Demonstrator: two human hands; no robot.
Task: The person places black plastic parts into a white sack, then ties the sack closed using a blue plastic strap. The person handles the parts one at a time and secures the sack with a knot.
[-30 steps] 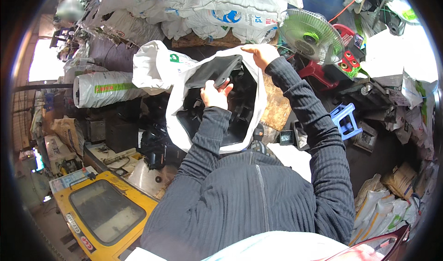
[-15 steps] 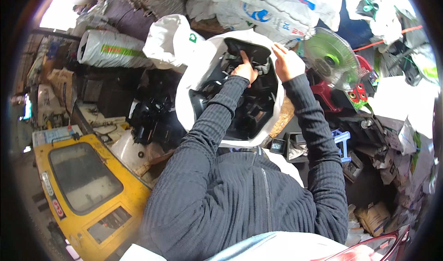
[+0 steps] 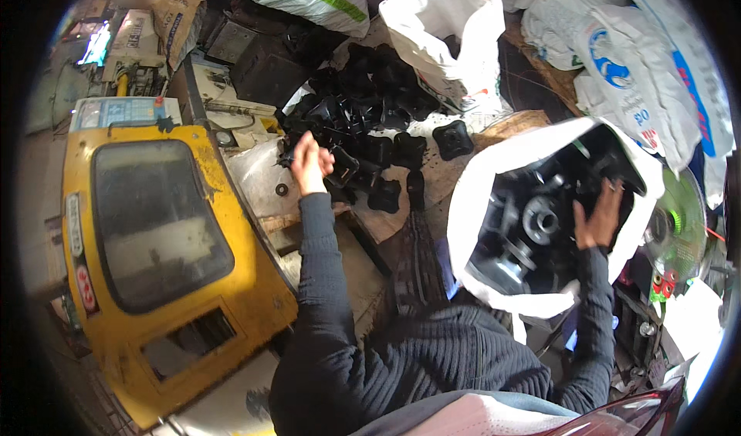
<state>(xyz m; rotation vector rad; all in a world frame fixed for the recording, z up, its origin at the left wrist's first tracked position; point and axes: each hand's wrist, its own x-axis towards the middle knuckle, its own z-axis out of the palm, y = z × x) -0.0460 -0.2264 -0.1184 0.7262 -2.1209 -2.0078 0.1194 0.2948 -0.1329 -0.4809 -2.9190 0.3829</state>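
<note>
Reaching into a heap of black plastic parts (image 3: 363, 127) on the bench, the left hand (image 3: 307, 162) has its fingers curled on one piece. The right hand (image 3: 598, 220), fingers spread, presses inside the open white sack (image 3: 478, 204), itself full of black parts; hands well apart.

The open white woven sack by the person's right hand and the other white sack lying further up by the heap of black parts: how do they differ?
The open white woven sack is held mouth-wide and shows black moulded plastic parts inside, with the right hand in it. The other white sack lies slack, its contents unseen, and no hand touches it. The left hand reaches into the loose heap of black parts beside it. Both are white woven plastic.
</note>
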